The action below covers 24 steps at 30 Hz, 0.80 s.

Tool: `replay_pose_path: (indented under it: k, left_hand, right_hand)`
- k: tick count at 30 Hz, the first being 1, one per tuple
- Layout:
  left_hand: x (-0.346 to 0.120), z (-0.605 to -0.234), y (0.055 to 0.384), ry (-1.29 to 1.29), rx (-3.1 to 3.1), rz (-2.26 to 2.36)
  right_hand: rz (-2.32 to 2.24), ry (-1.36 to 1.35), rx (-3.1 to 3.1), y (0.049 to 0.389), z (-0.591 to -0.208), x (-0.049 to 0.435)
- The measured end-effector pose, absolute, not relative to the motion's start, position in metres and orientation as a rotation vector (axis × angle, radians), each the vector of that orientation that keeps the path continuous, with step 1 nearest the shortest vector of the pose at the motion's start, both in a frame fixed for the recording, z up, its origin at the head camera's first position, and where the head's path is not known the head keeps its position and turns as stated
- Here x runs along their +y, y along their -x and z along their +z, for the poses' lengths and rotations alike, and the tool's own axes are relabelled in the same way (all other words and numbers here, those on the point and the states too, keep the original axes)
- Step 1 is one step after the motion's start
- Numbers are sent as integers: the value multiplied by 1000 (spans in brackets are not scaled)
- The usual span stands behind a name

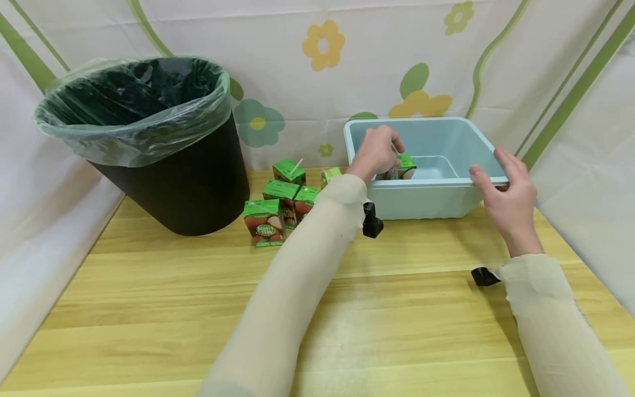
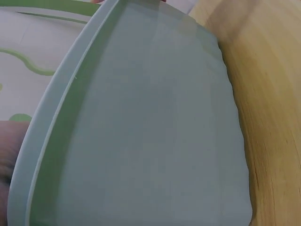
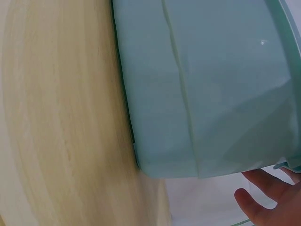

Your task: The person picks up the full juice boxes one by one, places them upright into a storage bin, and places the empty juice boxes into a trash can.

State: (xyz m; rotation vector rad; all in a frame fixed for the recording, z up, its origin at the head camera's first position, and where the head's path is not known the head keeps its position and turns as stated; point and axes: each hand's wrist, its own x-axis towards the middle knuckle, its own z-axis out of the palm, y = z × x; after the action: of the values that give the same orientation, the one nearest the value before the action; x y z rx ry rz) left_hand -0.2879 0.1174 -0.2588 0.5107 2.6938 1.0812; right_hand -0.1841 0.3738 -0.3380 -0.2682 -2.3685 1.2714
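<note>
My left hand reaches over the near left rim of a light blue plastic basin. Its curled fingers hold a green-topped juice box inside the basin; the fingertips are partly hidden, and something see-through shows beside them. On the basin's right rim my right hand grips, thumb on the near side and fingers over the edge. The left wrist view is filled by the basin's outer wall. In the right wrist view the fingers are near the rim's corner.
Several juice boxes with green tops stand on the wooden table left of the basin; one has a straw. A black bin lined with a clear bag stands at the left. A flowered cloth hangs behind.
</note>
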Motion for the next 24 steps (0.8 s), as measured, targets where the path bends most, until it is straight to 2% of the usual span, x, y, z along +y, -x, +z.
replay_pose_path:
  k: [11, 24]
  left_hand:
    - [113, -253, 286, -514, 2824, 1104]
    - [75, -232, 283, -556, 2650, 1535]
  right_hand:
    - [1260, 281, -2357, 186, -339, 375]
    - [1257, 281, -2340, 187, -339, 373]
